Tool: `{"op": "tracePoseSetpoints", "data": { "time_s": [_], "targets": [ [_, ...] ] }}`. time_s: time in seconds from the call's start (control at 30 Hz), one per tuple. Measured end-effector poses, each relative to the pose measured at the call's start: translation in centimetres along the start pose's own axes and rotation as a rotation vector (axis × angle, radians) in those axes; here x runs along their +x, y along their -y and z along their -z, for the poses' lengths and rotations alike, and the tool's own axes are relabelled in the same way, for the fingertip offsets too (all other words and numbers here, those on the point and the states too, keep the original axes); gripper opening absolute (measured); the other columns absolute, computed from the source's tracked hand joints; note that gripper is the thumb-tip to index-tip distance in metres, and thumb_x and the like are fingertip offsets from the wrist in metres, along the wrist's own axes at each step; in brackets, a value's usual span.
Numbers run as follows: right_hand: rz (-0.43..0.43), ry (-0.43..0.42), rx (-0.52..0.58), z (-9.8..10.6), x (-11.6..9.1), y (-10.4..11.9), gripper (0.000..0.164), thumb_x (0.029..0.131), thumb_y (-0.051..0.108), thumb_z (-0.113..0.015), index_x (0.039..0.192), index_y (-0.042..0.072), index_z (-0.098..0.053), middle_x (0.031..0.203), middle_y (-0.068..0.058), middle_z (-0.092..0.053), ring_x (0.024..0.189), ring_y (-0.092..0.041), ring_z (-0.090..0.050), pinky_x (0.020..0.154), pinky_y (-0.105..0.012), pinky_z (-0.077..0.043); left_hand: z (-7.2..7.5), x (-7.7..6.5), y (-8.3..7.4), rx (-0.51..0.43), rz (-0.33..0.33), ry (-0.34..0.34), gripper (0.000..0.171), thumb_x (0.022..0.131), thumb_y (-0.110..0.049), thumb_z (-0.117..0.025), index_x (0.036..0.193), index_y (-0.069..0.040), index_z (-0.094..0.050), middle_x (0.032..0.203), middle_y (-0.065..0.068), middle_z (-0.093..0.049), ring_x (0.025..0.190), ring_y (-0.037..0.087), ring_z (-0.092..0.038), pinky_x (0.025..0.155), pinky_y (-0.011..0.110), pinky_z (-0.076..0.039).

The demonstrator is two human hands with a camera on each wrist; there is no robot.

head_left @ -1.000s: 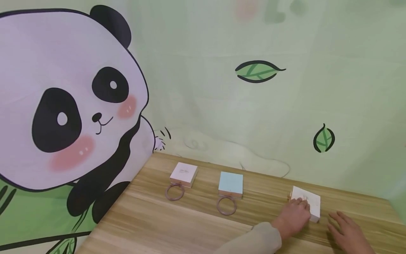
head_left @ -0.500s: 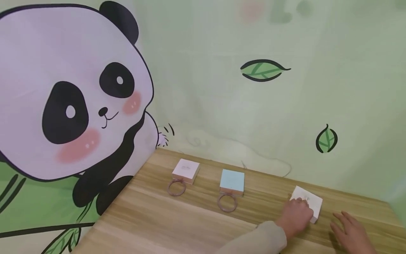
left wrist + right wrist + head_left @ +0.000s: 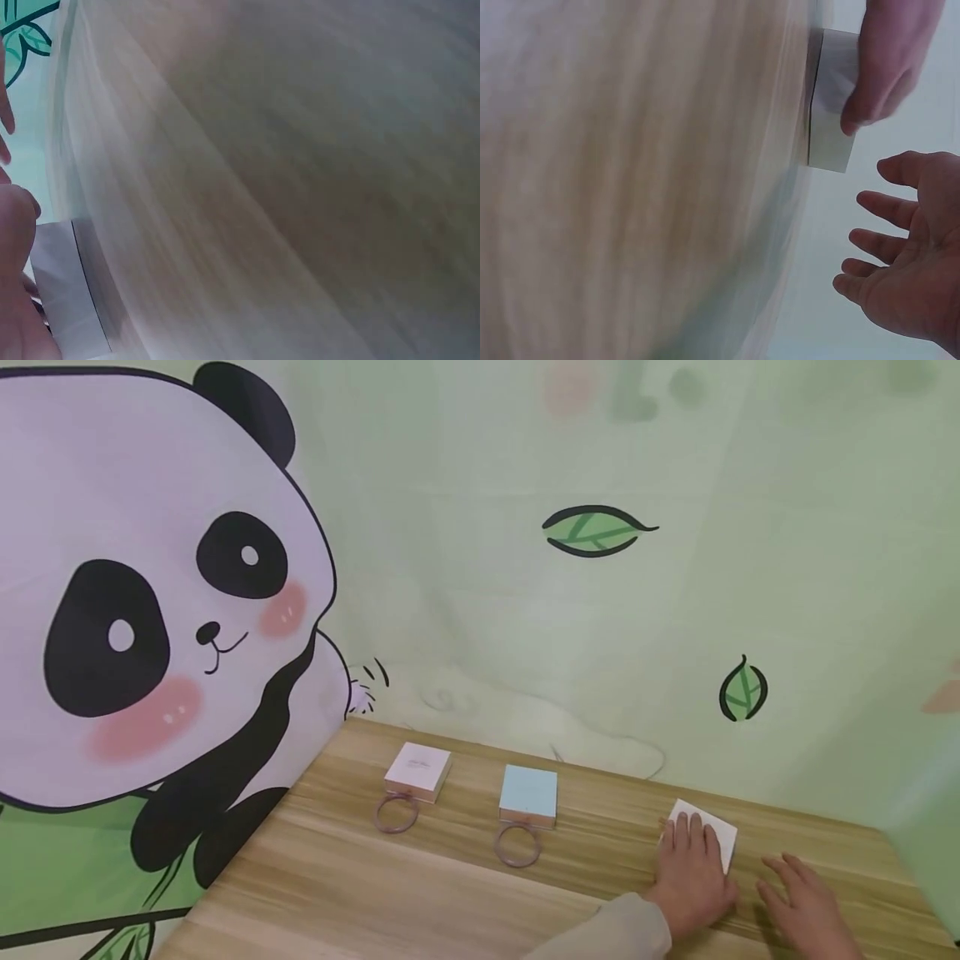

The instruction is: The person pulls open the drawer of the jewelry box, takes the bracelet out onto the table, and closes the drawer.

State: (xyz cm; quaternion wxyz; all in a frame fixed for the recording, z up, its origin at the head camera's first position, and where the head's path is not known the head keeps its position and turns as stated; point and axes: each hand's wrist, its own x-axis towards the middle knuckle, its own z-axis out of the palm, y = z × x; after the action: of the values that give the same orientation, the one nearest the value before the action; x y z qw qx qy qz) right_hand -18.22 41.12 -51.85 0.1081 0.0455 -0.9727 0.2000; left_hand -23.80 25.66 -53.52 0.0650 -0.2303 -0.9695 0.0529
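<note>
My left hand (image 3: 693,881) lies over a white box (image 3: 726,839) at the right side of the wooden table, its fingers stretched across the lid. The thumb is beside the box's near right edge, as the right wrist view shows of this hand (image 3: 889,60) and the box (image 3: 829,142). Much of the lid is hidden under the fingers. A bit of something brownish peeks out at the box's left edge. To the right, my right hand (image 3: 810,906) holds nothing; its fingers are spread and apart from the box, with the palm turned toward it.
A pink box (image 3: 418,768) stands at the back left with a purplish ring (image 3: 396,832) in front. Right of it is a light blue box (image 3: 528,792) with a similar ring (image 3: 517,866). A green wall cloth (image 3: 465,568) with a panda rises behind the table (image 3: 420,893).
The left hand's fingers were bent on the lid and are now stretched out flat over it. The right hand stays beside the box. The head view has shifted slightly.
</note>
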Motion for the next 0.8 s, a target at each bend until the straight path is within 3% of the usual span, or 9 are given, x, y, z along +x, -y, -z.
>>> {"op": "tracePoseSetpoints", "data": {
  "time_s": [0.27,0.47,0.63,0.8],
  "targets": [
    [-0.023,0.06,0.011,0.4,0.5,0.9,0.042,0.103,0.014,-0.054,0.126,-0.021,-0.052,0.131,-0.053,-0.038,0.117,-0.068,-0.04,0.093,-0.075,-0.038,0.3,0.0,0.7,0.049,-0.056,0.035,0.063,0.103,-0.06,-0.036,0.158,-0.029,-0.036,0.161,-0.009,-0.03,0.15,0.01,-0.024,0.121,0.03,-0.021],
    [-0.021,0.031,0.033,-0.3,0.7,1.5,0.043,0.102,0.014,-0.056,0.126,-0.021,-0.053,0.133,-0.052,-0.038,0.118,-0.067,-0.04,0.094,-0.075,-0.037,0.1,-0.1,1.6,0.122,-0.181,0.016,0.054,0.108,-0.039,-0.035,0.159,-0.022,-0.034,0.162,-0.005,-0.029,0.15,0.01,-0.025,0.121,0.027,-0.022],
    [-0.037,0.03,0.039,-0.3,0.7,1.7,0.043,0.1,0.012,-0.058,0.128,-0.021,-0.052,0.134,-0.051,-0.036,0.12,-0.066,-0.038,0.096,-0.076,-0.035,-0.3,-0.1,2.1,0.152,-0.255,-0.043,0.057,0.104,-0.035,-0.055,0.156,-0.021,-0.038,0.16,-0.005,-0.033,0.148,0.008,-0.03,0.12,0.024,-0.026],
    [-0.063,0.074,0.036,0.1,0.6,1.5,0.046,0.102,0.014,-0.056,0.131,-0.021,-0.049,0.136,-0.052,-0.033,0.121,-0.068,-0.037,0.097,-0.077,-0.035,-0.5,-0.1,2.4,0.145,-0.286,-0.09,0.055,0.102,-0.03,-0.061,0.154,-0.022,-0.044,0.156,-0.008,-0.039,0.144,0.006,-0.035,0.118,0.021,-0.029]
  ]
}}
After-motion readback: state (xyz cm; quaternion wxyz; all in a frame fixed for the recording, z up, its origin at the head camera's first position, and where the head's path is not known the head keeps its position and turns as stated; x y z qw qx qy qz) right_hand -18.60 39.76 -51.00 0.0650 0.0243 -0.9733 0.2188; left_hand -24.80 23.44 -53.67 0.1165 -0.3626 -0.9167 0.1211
